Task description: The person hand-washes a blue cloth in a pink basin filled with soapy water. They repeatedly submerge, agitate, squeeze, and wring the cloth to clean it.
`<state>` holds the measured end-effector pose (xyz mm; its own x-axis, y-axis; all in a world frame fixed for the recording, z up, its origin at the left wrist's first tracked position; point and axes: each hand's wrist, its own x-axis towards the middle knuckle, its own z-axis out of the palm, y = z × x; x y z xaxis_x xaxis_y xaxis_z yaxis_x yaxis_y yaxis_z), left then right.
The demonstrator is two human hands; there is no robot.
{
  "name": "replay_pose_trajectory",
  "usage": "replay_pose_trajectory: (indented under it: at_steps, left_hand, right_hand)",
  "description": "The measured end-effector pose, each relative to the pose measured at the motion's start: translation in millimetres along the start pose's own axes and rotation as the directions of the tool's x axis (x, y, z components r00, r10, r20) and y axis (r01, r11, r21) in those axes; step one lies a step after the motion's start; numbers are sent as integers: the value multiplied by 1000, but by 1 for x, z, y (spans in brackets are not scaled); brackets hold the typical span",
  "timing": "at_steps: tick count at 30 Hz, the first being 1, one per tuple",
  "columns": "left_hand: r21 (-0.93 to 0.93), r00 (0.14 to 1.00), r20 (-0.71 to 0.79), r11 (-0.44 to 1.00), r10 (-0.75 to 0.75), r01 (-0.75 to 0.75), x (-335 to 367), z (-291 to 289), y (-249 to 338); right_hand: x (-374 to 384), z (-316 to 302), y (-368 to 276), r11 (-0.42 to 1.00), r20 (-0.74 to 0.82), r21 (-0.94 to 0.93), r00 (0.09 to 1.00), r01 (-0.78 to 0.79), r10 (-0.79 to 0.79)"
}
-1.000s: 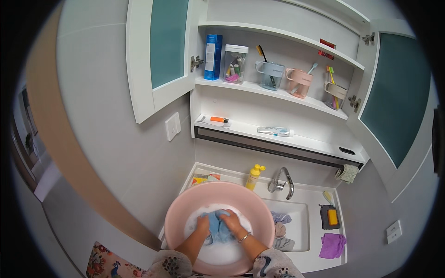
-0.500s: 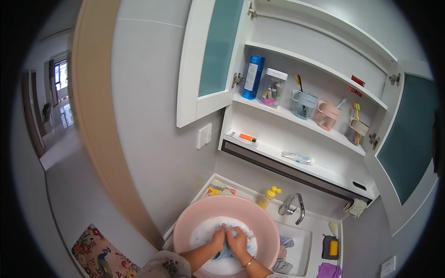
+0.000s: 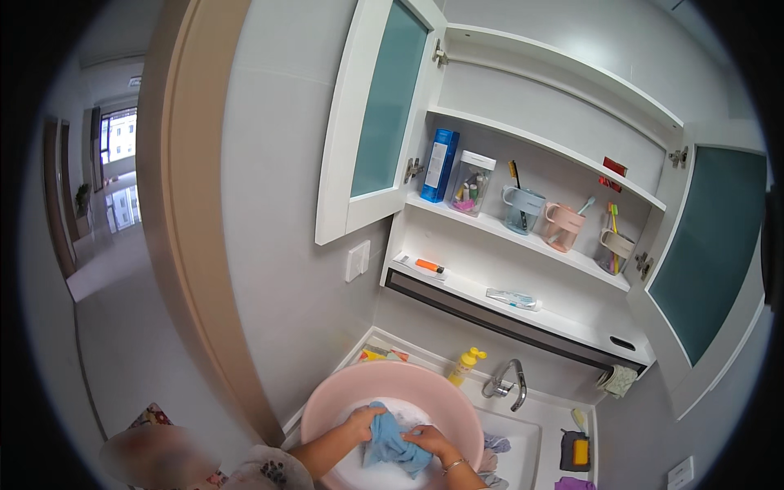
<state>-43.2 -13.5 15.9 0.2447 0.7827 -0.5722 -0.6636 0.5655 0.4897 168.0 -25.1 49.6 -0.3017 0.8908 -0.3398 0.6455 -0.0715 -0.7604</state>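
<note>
A wide pink basin (image 3: 322, 400) with white suds stands at the left of the sink counter. Over the foamy water a light blue cloth (image 3: 395, 445) is spread between my hands, wet and crumpled, its lower part near the foam. My left hand (image 3: 362, 423) grips its upper left part. At its right side my right hand (image 3: 431, 442), with a bracelet on the wrist, has its fingers closed on the fabric. The cloth covers some of my fingertips.
Right of the basin lie crumpled cloths (image 3: 493, 459) in the white sink (image 3: 523, 445). Behind stand a yellow bottle (image 3: 465, 367) and a chrome faucet (image 3: 508, 384). A yellow block (image 3: 581, 452) lies on a dark cloth at the right. Above, a cabinet with open doors (image 3: 702, 253) holds cups.
My hands were close together, low in the basin on the bunched blue cloth. Now they are farther apart, and the cloth is raised and opened out. The view has shifted slightly.
</note>
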Motion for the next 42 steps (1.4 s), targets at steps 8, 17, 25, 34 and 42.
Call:
replay_pose_trajectory:
  at_steps: [8,17,25,34,42]
  left_hand:
    - [343,873,-206,868,443,-359,52,-52,-58]
    - [413,919,-309,905,245,-102,-63,73,-44]
    - [49,982,172,996,-81,74,-8,27,-55]
    - [614,942,242,715,232,-334,-39,44,-26]
    - [-184,941,-214,936,261,-301,-5,21,-18]
  right_hand:
    - [-19,70,-49,721,-566,157,660,675,-494]
    - [-17,50,-66,959,-772,59,621,277,-132]
    - [7,46,-62,992,-714,-95,688,84,-127]
    - [2,-5,-23,864,-506,163,792,477,-342]
    - [7,-1,6,914,-264,303,946,268,-190]
